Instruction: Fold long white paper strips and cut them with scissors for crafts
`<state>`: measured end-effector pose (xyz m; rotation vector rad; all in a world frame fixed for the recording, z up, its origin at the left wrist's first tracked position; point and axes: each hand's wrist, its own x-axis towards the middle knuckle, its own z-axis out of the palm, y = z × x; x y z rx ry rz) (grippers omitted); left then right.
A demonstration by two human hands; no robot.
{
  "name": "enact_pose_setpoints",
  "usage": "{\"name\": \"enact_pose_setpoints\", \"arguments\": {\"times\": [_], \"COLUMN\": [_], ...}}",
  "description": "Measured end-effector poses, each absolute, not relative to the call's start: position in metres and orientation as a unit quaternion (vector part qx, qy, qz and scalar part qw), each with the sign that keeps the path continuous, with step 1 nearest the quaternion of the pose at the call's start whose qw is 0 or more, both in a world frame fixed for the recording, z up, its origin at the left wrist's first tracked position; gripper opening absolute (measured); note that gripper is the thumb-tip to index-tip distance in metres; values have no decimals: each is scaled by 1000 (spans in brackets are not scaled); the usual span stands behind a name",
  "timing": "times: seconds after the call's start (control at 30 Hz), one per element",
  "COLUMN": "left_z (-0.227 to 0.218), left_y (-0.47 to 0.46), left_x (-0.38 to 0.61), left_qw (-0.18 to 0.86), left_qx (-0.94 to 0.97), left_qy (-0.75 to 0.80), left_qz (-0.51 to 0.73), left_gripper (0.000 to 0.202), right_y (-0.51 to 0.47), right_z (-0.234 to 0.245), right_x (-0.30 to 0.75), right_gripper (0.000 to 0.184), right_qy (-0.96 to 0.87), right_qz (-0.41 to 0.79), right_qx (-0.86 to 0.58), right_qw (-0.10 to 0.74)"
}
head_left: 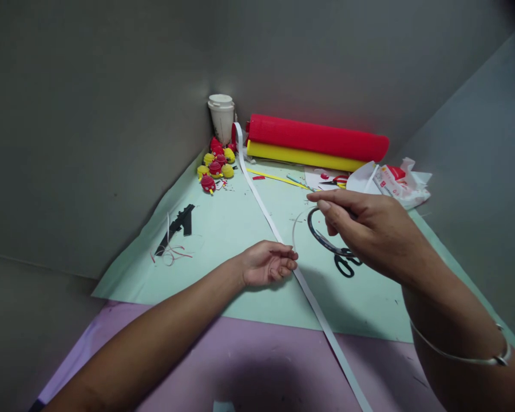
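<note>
My left hand is closed, palm turned up, above a long white paper strip that runs from the back of the table to its front edge. Its fingertips pinch a narrow white strip, which curves upward toward my right hand. Thumb and forefinger of the right hand are pressed together at the far end of that narrow strip; the exact grip is partly hidden. Beneath the right hand lie a dark ring-shaped thing and the black handles of scissors, both partly covered by the hand.
Red and yellow rolls lie at the back beside a lidded white cup. Several small red and yellow ball-shaped pieces cluster at left. Black scraps lie nearer; a crumpled plastic packet sits at right.
</note>
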<state>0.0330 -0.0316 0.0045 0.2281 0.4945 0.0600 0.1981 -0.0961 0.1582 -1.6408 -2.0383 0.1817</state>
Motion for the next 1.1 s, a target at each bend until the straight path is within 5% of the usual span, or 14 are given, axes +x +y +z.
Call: {"name": "enact_pose_setpoints", "arguments": {"times": [0.43,0.7,1.1], "left_z": [8,24,33], "left_y": [-29,-9,18], "left_x": [27,12,24], "left_qw": [946,743,526], "left_qx": [175,472,701], "left_qy": [251,403,469], "left_qz": [110,250,112], "left_gripper": [6,15,9], "right_y": [-101,-130,-159], "right_z": [157,139,81], "right_x": [202,220,220], "right_gripper": [33,32,35], "right_qy": [-749,-754,-747], "right_qz": [70,112,196], "right_qx": [-613,-628,-634], "right_qw": [242,158,49]}}
